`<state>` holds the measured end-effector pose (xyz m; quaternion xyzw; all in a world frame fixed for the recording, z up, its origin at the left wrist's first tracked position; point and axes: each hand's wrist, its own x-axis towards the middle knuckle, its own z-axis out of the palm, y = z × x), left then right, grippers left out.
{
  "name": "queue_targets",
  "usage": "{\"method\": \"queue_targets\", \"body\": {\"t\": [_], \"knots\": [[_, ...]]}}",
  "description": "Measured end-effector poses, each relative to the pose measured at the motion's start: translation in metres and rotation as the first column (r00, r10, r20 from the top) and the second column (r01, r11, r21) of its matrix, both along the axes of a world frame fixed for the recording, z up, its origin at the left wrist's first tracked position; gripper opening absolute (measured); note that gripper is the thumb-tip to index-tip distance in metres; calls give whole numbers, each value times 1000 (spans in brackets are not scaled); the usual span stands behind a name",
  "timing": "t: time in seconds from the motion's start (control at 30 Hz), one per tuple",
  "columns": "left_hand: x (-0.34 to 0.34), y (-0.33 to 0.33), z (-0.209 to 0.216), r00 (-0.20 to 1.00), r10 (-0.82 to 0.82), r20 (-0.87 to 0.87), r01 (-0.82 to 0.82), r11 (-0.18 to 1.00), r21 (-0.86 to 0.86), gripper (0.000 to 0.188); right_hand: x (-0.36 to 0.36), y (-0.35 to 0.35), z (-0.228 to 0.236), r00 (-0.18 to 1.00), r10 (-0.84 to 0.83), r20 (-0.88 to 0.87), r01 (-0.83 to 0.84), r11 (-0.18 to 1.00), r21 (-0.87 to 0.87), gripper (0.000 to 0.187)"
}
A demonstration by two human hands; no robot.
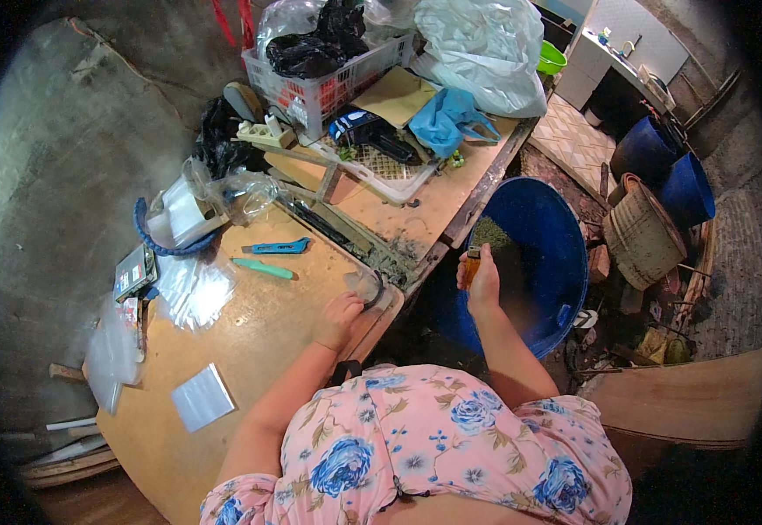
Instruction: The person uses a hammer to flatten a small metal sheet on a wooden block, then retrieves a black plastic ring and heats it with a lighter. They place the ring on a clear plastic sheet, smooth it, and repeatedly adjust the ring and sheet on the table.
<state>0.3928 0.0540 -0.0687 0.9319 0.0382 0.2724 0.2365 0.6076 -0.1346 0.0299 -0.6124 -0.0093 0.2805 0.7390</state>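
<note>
My right hand [485, 278] is closed around an orange lighter [473, 269] with a metal top. It is held over the near side of a large blue barrel [578, 262], which has some greenish-grey loose material [490, 233] inside. At the table's right edge rests my left hand [340, 320], its fingers curled beside a piece of clear plastic [363, 284] and a dark curved strip; what it grips is hidden. Farther up the table [263, 341] lie a blue utility knife [277, 248] and a mint-green slim tool [263, 269].
A white pad of sheets [202, 397] lies near the left, with clear plastic bags [195, 293] beyond. At the back stand a plastic crate [320, 96], a tray [390, 179] and a blue bag [451, 121]. Right of the barrel are a woven basket [645, 232] and blue bins [692, 188].
</note>
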Motion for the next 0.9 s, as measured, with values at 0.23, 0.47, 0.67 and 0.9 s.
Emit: {"method": "queue_targets", "body": {"t": [0.23, 0.47, 0.67, 0.9], "knots": [[-3, 4, 7, 998, 38, -52, -36, 999, 40, 30, 37, 50, -23, 945, 126, 301, -88, 987, -138, 42], [-55, 0, 42, 948, 312, -60, -309, 949, 56, 27, 47, 161, -4, 333, 817, 471, 17, 495, -869, 38], [-180, 12, 60, 642, 743, -189, -728, 668, 151, 39, 51, 190, -38, 204, 839, 505, 44, 507, -861, 43], [-336, -8, 64, -109, 860, -498, -990, -50, 131, 78, -63, 235, -27, -36, 613, 789, 41, 790, -612, 46]]}}
